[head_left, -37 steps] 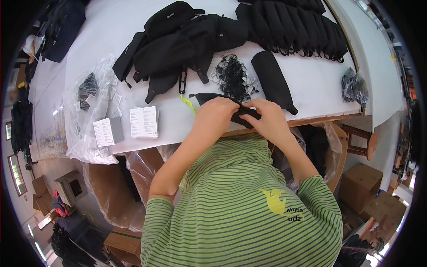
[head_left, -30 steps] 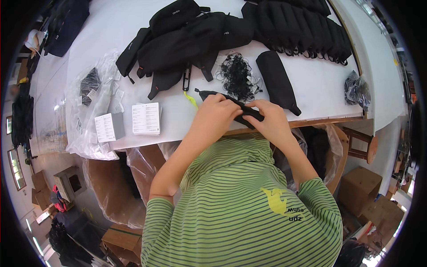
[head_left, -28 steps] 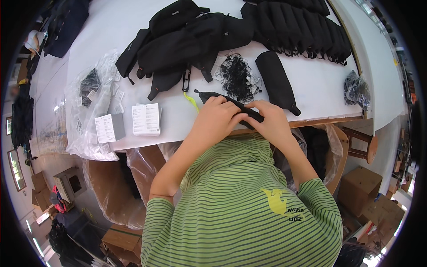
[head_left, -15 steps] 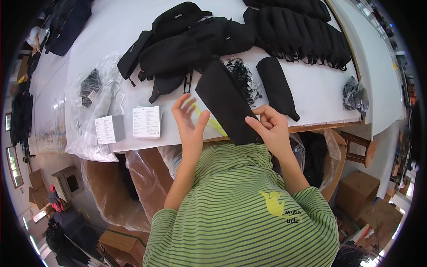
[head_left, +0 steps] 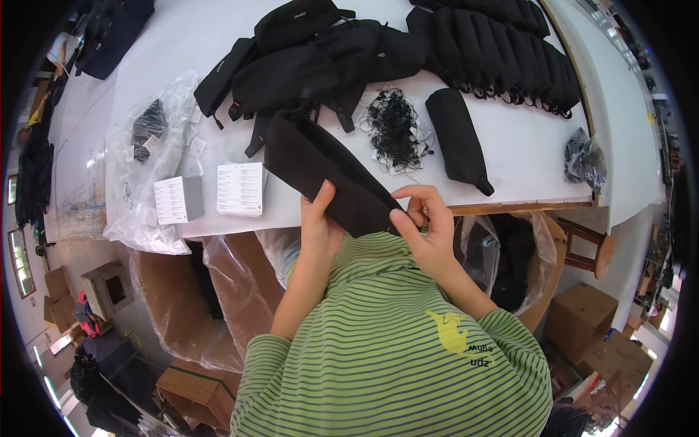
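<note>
A long black fabric pouch (head_left: 331, 175) slants in front of me over the table's near edge, with a long slit-like gap along its upper right side. My left hand (head_left: 320, 229) grips its lower left side, thumb on top and the other fingers hidden beneath. At the pouch's near right corner, my right hand (head_left: 431, 233) has thumb and index finger closed on the edge. Just beyond lies a tangle of thin black cords with small tags (head_left: 397, 131). Another black pouch (head_left: 459, 138) rests to the right of the tangle.
Black pouches (head_left: 284, 80) are heaped at the back; a row of others (head_left: 502, 58) lies far right. Two stacks of white printed cards (head_left: 240, 189) (head_left: 171, 200) stand left, beside a clear plastic bag (head_left: 120, 197). Plastic-lined cartons (head_left: 175, 306) sit below the table edge.
My left hand has gone from open beside the pouch to gripping it. The pouch has swung leftward, uncovering the cord tangle. A yellow-green strand near my left hand is now out of sight.
</note>
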Demonstrator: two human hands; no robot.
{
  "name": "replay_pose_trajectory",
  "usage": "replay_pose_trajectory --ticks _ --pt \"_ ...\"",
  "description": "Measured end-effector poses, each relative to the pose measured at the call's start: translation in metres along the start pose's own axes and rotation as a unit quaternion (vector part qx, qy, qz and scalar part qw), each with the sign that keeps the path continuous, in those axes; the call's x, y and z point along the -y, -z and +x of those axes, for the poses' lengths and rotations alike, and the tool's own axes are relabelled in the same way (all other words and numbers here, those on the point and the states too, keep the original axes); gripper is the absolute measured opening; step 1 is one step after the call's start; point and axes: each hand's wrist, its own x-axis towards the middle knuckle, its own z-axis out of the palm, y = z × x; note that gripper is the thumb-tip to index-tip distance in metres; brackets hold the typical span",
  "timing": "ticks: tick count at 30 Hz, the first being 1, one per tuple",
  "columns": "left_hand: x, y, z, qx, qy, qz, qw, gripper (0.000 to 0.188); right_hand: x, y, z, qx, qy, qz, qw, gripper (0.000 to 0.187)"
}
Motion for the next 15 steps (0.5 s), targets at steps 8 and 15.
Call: replay_pose_trajectory --ticks 8,15 --pt "0.008 0.023 -0.002 0.055 0.017 -0.074 0.996 0.036 0.011 -0.003 0.003 0.004 0.225 -0.209 0.952 0.024" --pt "-0.001 0.017 -0.003 0.162 0.046 -0.082 0.982 0.027 0.014 -0.001 0.001 0.013 0.249 -0.158 0.955 0.024"
